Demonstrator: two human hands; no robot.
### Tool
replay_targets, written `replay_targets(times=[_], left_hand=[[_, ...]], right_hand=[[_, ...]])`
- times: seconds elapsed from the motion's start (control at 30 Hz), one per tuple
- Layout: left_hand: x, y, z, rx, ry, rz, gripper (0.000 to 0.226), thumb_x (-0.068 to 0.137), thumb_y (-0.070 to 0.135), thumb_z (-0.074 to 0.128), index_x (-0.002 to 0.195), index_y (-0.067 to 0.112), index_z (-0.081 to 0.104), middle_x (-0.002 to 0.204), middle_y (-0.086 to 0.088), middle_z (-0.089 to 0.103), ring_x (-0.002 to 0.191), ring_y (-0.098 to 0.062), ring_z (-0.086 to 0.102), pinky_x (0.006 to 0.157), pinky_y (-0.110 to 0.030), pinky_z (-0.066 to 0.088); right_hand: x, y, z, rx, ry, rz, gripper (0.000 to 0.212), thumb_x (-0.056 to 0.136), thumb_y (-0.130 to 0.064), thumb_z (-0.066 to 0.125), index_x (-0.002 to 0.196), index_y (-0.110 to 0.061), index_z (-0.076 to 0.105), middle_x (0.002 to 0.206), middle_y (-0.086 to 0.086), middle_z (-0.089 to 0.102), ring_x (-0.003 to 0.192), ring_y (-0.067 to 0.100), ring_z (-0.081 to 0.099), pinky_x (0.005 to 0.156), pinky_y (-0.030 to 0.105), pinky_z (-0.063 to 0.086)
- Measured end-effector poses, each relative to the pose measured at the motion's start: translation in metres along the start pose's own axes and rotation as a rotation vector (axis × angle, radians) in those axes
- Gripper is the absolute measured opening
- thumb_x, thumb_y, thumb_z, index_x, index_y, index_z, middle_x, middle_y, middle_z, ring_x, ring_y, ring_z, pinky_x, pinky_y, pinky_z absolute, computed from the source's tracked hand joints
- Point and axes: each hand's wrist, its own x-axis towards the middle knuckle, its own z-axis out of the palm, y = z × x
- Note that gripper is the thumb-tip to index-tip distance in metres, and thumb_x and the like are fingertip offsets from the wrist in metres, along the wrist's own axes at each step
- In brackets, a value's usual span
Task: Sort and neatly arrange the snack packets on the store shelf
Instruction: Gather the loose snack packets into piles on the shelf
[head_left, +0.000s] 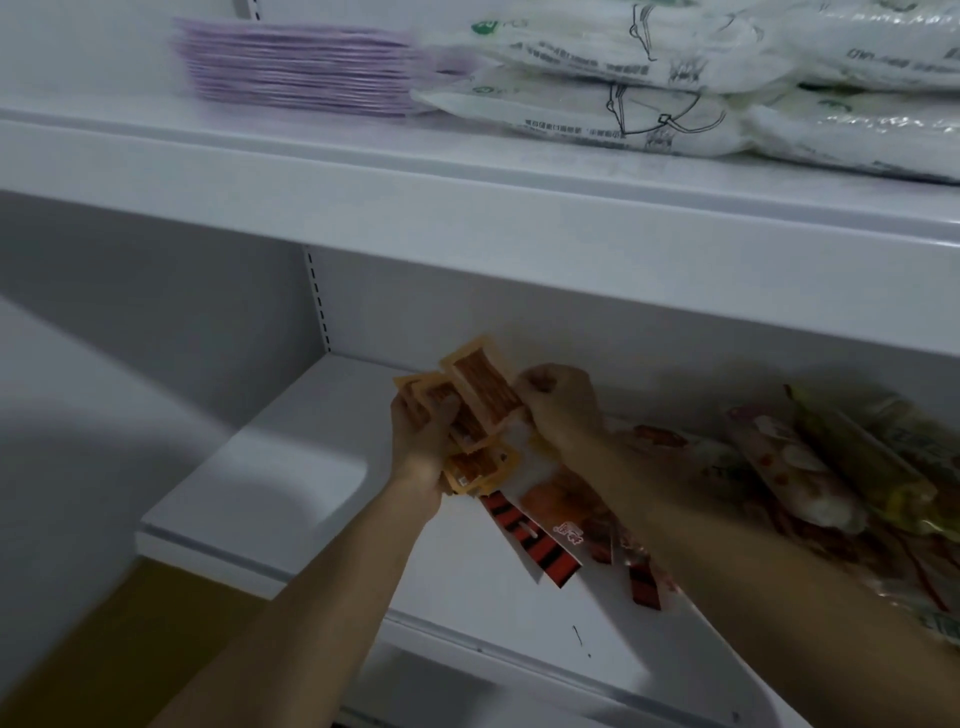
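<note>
Fingers (439, 410) of the left hand (421, 431) curl round a fanned bunch of small orange snack packets (467, 415), thumb across their faces, holding them above the lower shelf (291, 467). Beside it, the right hand (558, 402) is closed into a loose fist at the right edge of the topmost orange packet (483, 387); its fingers seem to pinch that packet's edge, though motion blur keeps the contact from being certain. Both forearms reach in from the bottom of the view, the 2 hands nearly touching over the back half of the shelf.

Under the hands lie white packets with red-and-black striped ends (535, 540), spread flat on the shelf board. Further right sits a loose heap of mixed packets (810, 467), pink, white and yellow-green, overlapping one another and tilted at different angles.

On the upper shelf (363, 171) rests a stack of thin purple items (296, 67) toward the left, and just beside it, touching its right end, white bagged goods (649, 88) piled 2 high.
</note>
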Motion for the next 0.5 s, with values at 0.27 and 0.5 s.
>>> replay_targets(times=[0.27, 0.5], left_hand=[[-0.026, -0.004, 0.015, 0.007, -0.165, -0.035, 0.026, 0.098, 0.011, 0.066, 0.123, 0.002, 0.065, 0.113, -0.025, 0.072, 0.100, -0.042, 0.072, 0.077, -0.053, 0.062], [-0.035, 0.002, -0.008, -0.014, -0.142, -0.120, 0.041, 0.095, 0.019, 0.070, 0.134, 0.011, 0.059, 0.120, -0.026, 0.069, 0.106, -0.047, 0.069, 0.068, -0.051, 0.060]], right_hand=[[-0.006, 0.025, -0.019, -0.386, -0.040, -0.146, 0.017, 0.093, -0.033, 0.070, 0.098, -0.016, 0.073, 0.094, 0.001, 0.073, 0.085, 0.012, 0.069, 0.076, 0.029, 0.054], [0.034, 0.052, -0.045, -1.108, -0.616, -0.131, 0.092, 0.083, -0.033, 0.075, 0.159, -0.024, 0.024, 0.159, 0.010, 0.033, 0.137, 0.037, 0.042, 0.106, 0.050, 0.046]])
